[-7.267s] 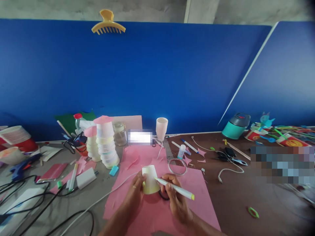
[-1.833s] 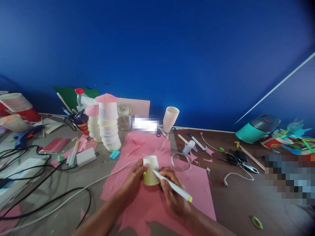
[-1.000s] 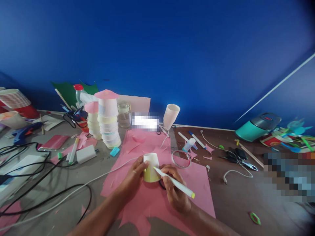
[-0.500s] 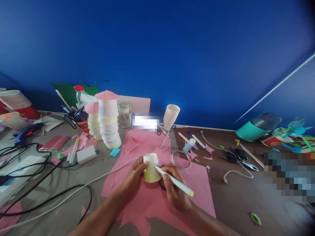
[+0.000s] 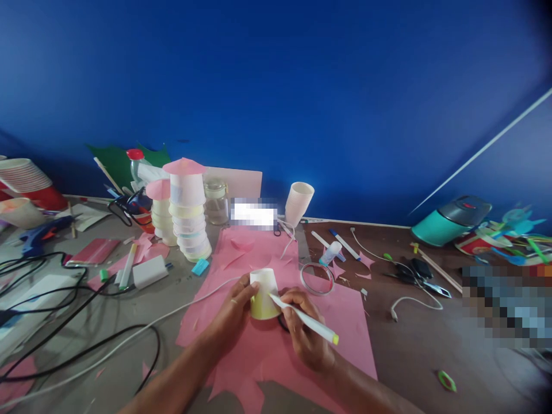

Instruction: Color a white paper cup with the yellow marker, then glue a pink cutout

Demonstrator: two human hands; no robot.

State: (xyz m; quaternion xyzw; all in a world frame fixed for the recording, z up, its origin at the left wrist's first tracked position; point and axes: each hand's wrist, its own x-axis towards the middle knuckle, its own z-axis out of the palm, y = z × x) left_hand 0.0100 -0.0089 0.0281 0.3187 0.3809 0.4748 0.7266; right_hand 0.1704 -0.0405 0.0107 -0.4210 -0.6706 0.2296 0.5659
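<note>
An upside-down paper cup (image 5: 264,290), white on top and yellow lower down, stands on a pink paper sheet (image 5: 345,339). My left hand (image 5: 230,316) grips its left side. My right hand (image 5: 304,333) holds a white marker with a yellow end (image 5: 308,322), whose tip touches the cup's right side. A black ring lies partly hidden under my right hand.
A tower of stacked cups with pink tops (image 5: 185,213) stands at the back left, beside a glass jar (image 5: 216,202). A tape ring (image 5: 317,279), a white cup (image 5: 298,202), scissors (image 5: 416,276), a teal jug (image 5: 451,219), cables (image 5: 86,345) and markers lie around.
The marker tip has shifted slightly along the cup's side. Since the oldest frame my view has tilted down and nearer; both hands stay on the cup.
</note>
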